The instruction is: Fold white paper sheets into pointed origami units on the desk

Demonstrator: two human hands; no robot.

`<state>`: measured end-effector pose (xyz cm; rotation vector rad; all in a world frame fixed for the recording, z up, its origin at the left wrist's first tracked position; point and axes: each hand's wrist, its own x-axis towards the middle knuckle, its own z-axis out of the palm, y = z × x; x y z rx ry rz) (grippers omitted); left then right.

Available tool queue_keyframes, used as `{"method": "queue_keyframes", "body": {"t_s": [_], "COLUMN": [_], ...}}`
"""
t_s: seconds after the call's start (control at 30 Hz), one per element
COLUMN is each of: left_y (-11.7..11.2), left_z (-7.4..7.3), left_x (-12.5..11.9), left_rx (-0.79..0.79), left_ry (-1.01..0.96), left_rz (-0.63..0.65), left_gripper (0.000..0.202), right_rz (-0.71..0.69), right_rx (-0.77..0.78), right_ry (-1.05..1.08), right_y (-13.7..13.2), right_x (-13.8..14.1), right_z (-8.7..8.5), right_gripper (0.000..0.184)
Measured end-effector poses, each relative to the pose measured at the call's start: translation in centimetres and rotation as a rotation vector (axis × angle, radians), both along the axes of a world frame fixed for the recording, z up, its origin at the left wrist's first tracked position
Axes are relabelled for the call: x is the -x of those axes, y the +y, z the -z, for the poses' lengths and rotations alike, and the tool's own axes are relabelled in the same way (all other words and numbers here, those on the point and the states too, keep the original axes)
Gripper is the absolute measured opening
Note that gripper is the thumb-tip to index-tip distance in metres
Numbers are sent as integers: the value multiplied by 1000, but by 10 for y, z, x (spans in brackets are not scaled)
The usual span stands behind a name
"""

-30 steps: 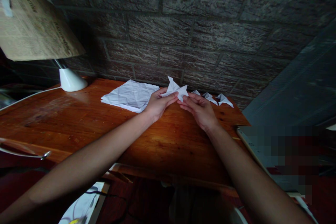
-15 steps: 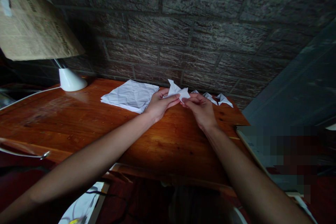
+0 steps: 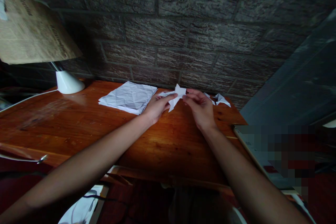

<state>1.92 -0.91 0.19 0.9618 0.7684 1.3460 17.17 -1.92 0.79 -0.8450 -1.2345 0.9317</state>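
Above the wooden table, a small piece of white folded paper with several pointed flaps is in my hands. My left hand pinches it from the left, thumb on top and the other fingers partly hidden below. On its right edge, the thumb and fingertips of my right hand close on a corner. Beside my left hand lies a stack of creased white paper sheets. Behind my right hand, close to the wall, rest similar folded paper pieces, some of them partly covered by that hand.
A lamp with a newsprint shade and white base stands at the left of the wooden table. A dark brick wall borders the back. A flat panel leans at the table's right edge.
The folded paper has been turned between my hands; a flap now points down toward me and another up. My view has shifted slightly.
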Motion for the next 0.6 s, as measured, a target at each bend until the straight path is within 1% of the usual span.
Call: {"method": "queue_keyframes", "body": {"t_s": [0.1,0.23,0.37,0.47,0.6], "left_y": [-2,-5,-6,-5,-4], "left_z": [-2,-4,-5,-5,-4], "left_x": [1,0,-3,-4,-4], "left_rx": [-15,-121,-208,-254,-260], "left_ry": [51,95,123,121,83], "left_rz": [-10,-3,-35,-46,-25], "left_gripper": [25,31,28,28,25], "right_rz": [31,34,25,25,35], "right_rx": [4,2,-12,-27,-34], "right_ry": [17,16,-12,-36,-20], "right_y": [0,-1,-2,-2,-2], "right_x": [-1,-1,0,0,-1], "right_z": [-1,-2,-2,-1,-1], "right_gripper": [34,33,31,29,27]}}
